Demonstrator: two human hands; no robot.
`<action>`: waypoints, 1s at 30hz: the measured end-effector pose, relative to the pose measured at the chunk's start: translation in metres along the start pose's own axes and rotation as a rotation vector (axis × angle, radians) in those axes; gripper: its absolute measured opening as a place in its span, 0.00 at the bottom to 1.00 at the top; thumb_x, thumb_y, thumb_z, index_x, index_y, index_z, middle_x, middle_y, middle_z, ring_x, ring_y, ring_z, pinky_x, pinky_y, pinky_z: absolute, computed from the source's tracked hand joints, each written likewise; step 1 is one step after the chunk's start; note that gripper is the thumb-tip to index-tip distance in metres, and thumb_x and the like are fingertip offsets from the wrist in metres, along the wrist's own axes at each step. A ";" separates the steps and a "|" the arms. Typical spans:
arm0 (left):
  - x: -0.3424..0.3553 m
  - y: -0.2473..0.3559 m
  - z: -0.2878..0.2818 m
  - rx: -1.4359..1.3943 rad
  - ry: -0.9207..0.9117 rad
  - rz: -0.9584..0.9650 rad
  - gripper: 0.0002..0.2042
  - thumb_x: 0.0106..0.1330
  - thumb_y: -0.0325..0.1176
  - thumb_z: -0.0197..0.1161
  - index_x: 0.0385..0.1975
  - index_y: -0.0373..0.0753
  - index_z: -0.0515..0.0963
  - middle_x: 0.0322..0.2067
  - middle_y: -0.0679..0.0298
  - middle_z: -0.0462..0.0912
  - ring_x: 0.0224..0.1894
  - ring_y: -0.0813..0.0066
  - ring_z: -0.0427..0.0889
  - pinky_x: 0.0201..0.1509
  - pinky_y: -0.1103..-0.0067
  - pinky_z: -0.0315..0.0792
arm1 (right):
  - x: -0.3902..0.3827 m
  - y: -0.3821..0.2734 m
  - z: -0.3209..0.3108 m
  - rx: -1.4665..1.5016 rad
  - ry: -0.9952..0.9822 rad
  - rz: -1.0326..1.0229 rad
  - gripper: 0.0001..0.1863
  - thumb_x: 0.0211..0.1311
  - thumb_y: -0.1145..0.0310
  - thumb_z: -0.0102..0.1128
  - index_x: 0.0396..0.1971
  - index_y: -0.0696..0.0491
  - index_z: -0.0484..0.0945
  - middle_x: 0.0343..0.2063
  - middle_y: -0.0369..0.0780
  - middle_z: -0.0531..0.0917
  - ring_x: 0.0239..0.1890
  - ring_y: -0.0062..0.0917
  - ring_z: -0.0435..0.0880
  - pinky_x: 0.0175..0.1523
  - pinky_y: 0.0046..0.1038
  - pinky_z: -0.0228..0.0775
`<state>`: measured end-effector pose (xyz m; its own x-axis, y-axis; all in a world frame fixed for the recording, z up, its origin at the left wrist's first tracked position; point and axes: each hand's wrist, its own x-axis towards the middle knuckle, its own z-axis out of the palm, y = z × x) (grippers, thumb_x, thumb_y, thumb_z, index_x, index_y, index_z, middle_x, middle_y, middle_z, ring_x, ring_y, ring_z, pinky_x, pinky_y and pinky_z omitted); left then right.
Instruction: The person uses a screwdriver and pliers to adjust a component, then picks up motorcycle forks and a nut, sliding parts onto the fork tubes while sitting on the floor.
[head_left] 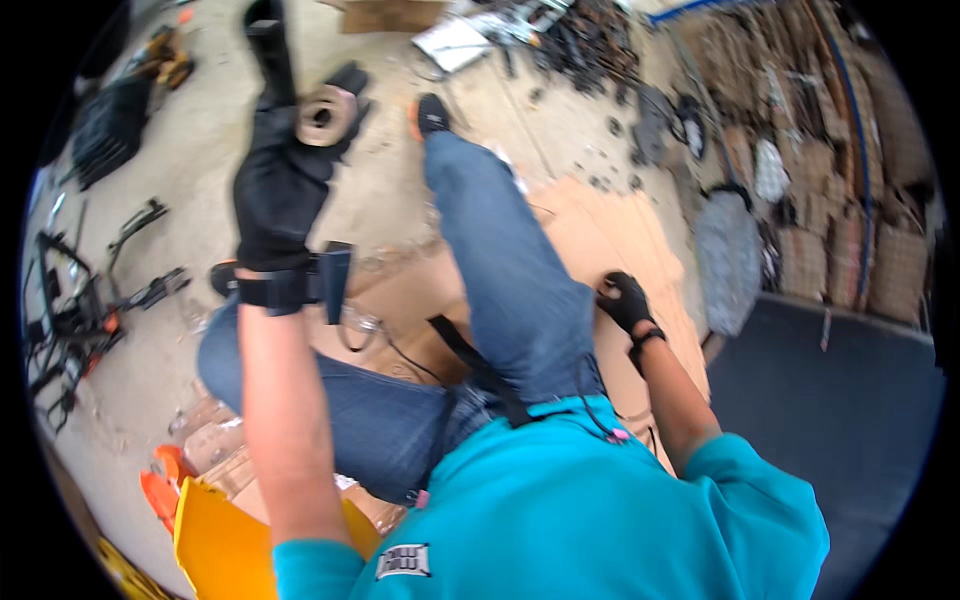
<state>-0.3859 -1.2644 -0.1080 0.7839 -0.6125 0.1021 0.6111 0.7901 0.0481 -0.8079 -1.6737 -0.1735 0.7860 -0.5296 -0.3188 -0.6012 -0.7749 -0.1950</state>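
Note:
My left hand (280,190), in a black glove with a black wrist strap, is raised ahead on the left. Its fingers are closed around a tan ring-shaped roll (312,118) with a dark centre hole. A black tube-like piece (268,50) rises from the same hand; blur hides how it is gripped. My right hand (626,302), also black-gloved, is low beside my right knee, just over the flattened cardboard (650,235). Its fingers are curled, and whatever may be inside them is too small to make out.
Small dark metal parts (590,45) lie heaped ahead, with several loose pieces nearby. Stacked cardboard (800,180) and a dark mat (820,400) are on the right. Black frame parts (75,310) lie left; a yellow plastic piece (215,540) is near my left side.

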 end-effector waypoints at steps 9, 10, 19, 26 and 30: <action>-0.003 -0.014 0.027 0.411 0.050 0.146 0.28 0.71 0.28 0.50 0.70 0.47 0.53 0.65 0.38 0.61 0.69 0.42 0.61 0.71 0.50 0.61 | 0.064 -0.225 -0.116 0.240 0.456 -0.357 0.24 0.56 0.70 0.70 0.53 0.58 0.76 0.44 0.44 0.82 0.44 0.30 0.81 0.50 0.30 0.73; -0.002 -0.014 0.027 0.425 0.058 0.144 0.27 0.71 0.28 0.50 0.70 0.47 0.54 0.65 0.39 0.62 0.68 0.43 0.63 0.71 0.51 0.62 | 0.070 -0.268 -0.125 0.304 0.427 -0.430 0.27 0.53 0.71 0.72 0.54 0.58 0.75 0.45 0.43 0.81 0.45 0.30 0.81 0.50 0.30 0.73; -0.004 -0.009 0.020 0.448 0.151 0.120 0.28 0.67 0.21 0.52 0.68 0.41 0.57 0.58 0.61 0.69 0.52 0.73 0.76 0.50 0.78 0.79 | 0.093 -0.462 -0.119 0.271 0.250 -0.968 0.31 0.51 0.65 0.72 0.57 0.53 0.72 0.43 0.46 0.76 0.37 0.39 0.83 0.42 0.35 0.77; -0.006 -0.005 0.025 0.156 0.050 0.120 0.23 0.70 0.33 0.49 0.64 0.37 0.61 0.55 0.53 0.72 0.51 0.60 0.78 0.54 0.65 0.78 | 0.100 -0.450 -0.108 0.629 0.134 -0.859 0.26 0.53 0.70 0.73 0.52 0.58 0.75 0.37 0.40 0.79 0.33 0.25 0.80 0.38 0.24 0.74; -0.003 -0.006 0.032 0.095 0.023 0.110 0.20 0.73 0.42 0.48 0.59 0.37 0.67 0.55 0.50 0.73 0.55 0.53 0.78 0.56 0.57 0.76 | 0.095 -0.443 -0.116 0.891 0.011 -0.653 0.28 0.51 0.73 0.74 0.54 0.58 0.73 0.43 0.40 0.80 0.32 0.18 0.79 0.37 0.20 0.73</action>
<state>-0.3953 -1.2669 -0.0766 0.8484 -0.5219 0.0887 0.5094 0.8504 0.1319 -0.4498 -1.4210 -0.0097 0.9886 -0.1158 0.0965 0.0452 -0.3829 -0.9227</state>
